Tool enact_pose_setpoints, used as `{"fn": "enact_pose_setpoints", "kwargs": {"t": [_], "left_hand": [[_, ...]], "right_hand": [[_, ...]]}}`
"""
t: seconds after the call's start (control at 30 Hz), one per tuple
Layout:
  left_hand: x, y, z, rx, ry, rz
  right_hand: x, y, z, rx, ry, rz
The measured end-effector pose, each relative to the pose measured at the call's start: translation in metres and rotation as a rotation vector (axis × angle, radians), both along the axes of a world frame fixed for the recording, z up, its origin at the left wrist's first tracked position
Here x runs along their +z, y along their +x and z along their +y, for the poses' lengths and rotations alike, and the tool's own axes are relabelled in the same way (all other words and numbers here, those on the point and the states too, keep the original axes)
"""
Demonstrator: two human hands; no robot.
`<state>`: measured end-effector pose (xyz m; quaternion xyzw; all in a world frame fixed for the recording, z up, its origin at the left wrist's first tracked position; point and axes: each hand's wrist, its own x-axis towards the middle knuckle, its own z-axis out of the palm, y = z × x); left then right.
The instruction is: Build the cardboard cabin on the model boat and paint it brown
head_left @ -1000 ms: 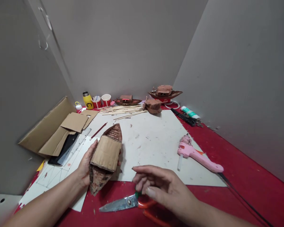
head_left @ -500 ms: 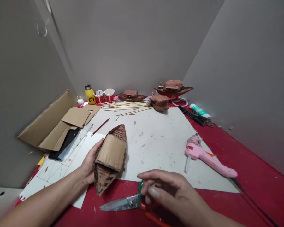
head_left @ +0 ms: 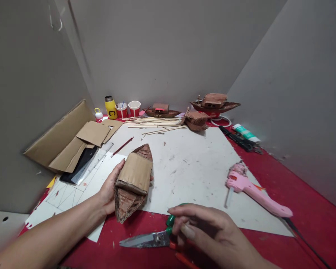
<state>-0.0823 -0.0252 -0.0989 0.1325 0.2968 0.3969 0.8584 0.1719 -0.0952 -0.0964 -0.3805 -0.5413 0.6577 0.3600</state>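
My left hand [head_left: 111, 188] is closed round the side of a cardboard model boat [head_left: 134, 173], with fingertips showing at its far edge. The boat has a brown hull, pointed at both ends, and a plain, bent cardboard roof over its middle. My right hand [head_left: 204, 228] hovers over the handles of a pair of scissors [head_left: 145, 240], its fingers loosely curled and apart from the thumb. Nothing shows in its grasp. The scissors lie on the red tabletop with blades pointing left; their green and orange handles are partly hidden by my right hand.
A pink glue gun [head_left: 249, 186] rests at the right, its cord trailing off. Thin wooden sticks [head_left: 154, 122] and finished model boats [head_left: 215, 104] lie at the back. Cardboard pieces [head_left: 93, 132], a ruler [head_left: 96, 162] and a pencil [head_left: 122, 146] are at the left.
The boat has tilted slightly in my left hand, showing more of its near end. My right hand stays over the scissors. The whole view has shifted a little.
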Motion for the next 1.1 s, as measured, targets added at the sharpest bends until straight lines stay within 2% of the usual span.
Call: {"fn": "enact_pose_setpoints", "kwargs": {"t": [0.43,0.7,0.9,1.1], "left_hand": [[-0.001,-0.001,-0.001,-0.058,0.001,0.020],[0.004,0.007,-0.008,0.113,0.125,0.155],[0.000,0.004,-0.012,0.136,0.295,0.254],[0.009,0.007,-0.016,0.151,0.409,0.286]], "right_hand": [[0.001,-0.001,0.001,-0.020,0.122,-0.030],[0.005,-0.002,-0.001,-0.025,0.108,-0.034],[0.004,-0.001,0.005,-0.196,0.122,-0.056],[-0.003,-0.001,0.014,-0.305,0.151,-0.113]]}}
